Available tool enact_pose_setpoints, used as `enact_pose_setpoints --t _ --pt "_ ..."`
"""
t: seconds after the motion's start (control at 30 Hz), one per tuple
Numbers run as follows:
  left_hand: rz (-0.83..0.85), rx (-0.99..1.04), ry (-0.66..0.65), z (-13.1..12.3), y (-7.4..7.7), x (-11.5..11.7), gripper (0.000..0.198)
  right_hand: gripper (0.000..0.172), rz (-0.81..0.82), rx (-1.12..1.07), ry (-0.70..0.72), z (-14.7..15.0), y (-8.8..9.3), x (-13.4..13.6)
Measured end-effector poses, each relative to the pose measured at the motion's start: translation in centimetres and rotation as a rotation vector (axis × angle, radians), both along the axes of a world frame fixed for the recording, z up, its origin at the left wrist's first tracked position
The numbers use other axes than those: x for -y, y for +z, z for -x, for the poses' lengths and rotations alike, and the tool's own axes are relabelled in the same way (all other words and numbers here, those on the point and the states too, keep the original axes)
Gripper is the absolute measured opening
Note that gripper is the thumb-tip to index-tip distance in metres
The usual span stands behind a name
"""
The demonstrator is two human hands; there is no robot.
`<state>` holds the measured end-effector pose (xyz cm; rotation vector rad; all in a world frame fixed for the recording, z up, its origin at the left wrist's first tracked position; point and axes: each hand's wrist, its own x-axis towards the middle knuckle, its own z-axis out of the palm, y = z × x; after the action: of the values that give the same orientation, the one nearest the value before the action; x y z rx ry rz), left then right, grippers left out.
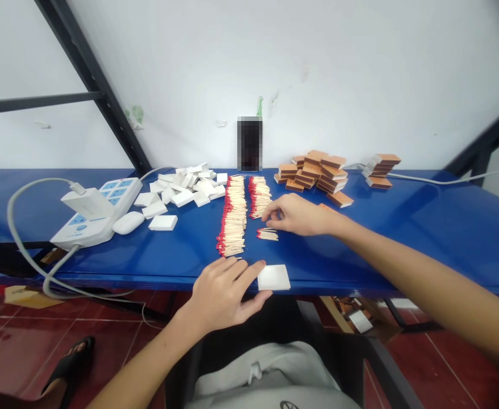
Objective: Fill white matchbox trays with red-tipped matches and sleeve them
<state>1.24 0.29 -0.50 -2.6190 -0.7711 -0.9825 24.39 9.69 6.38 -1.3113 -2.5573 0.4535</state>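
My left hand [221,292] rests at the front edge of the blue table [423,227], fingers spread, its fingertips touching a white matchbox tray [273,278]. My right hand [298,214] reaches in from the right with fingers curled at the near end of the shorter row of red-tipped matches [258,196]; what it pinches is hidden. A small bunch of matches [268,234] lies just below that hand. A longer row of matches [233,215] runs alongside on the left.
White trays [181,190] lie heaped at the back left beside a white power strip [98,210] with a grey cable [23,250]. Brown matchbox sleeves [317,173] are piled at the back right, with a smaller stack [380,169] further right. A dark blurred object [250,143] leans on the wall.
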Motion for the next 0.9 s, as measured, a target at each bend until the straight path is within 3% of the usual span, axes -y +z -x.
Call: enact_pose_setpoints --t 0.17,0.73,0.9 --pt "0.005 0.002 -0.002 0.0 0.0 0.0 0.035 0.018 -0.216 0.128 -0.085 0.6 -0.5 -0.9" --pt "-0.009 -0.001 0.004 0.0 0.1 0.0 0.034 0.019 -0.247 0.206 -0.084 0.8 -0.9 -1.2" --pt "-0.001 0.002 0.0 0.0 0.0 0.0 0.034 0.021 -0.189 0.188 -0.092 0.5 -1.1 -1.3"
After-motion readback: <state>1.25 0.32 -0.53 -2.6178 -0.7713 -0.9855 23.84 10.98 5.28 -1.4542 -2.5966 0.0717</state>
